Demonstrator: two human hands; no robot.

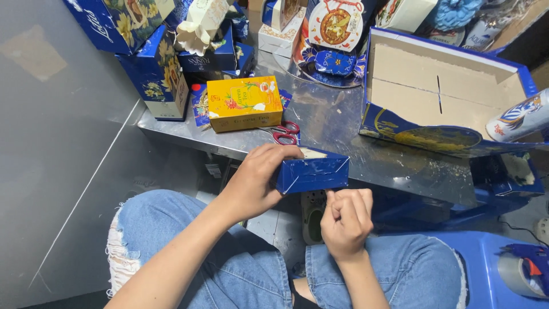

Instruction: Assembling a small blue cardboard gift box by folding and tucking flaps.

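Item: small blue box (313, 173), wrapped in glossy clear film, held in the air at the near edge of the steel counter (343, 137) above my knees; my left hand (257, 182) is clamped over its left end, thumb under and fingers on top. My right hand (345, 219) is curled into a narrow pinch just beneath its lower edge (whether it grips a film tab, I cannot tell). Handling, as I judge: light, stiff card, slippery film, best held by ends and corners, not the crushable broad faces.
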